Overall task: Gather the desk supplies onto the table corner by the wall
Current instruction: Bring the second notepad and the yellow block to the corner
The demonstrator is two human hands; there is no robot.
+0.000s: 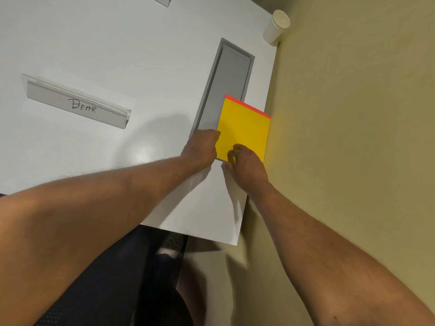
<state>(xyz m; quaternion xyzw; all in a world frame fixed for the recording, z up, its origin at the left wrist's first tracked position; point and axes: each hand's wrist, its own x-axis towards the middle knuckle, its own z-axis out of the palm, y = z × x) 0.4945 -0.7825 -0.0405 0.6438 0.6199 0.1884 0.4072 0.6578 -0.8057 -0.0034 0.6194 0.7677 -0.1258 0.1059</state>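
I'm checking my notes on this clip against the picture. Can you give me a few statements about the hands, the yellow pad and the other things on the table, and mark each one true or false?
1. Both hands touch the yellow pad. True: the left hand is at its left edge, the right hand at its near edge.
2. The pad lies in the middle of the table. False: it lies at the table edge by the wall.
3. The pad partly covers the grey recessed panel. True.
4. The white cup lies tipped beside the name plate. False: it stands at the far corner by the wall.
5. The name plate reads "DEAR". True.
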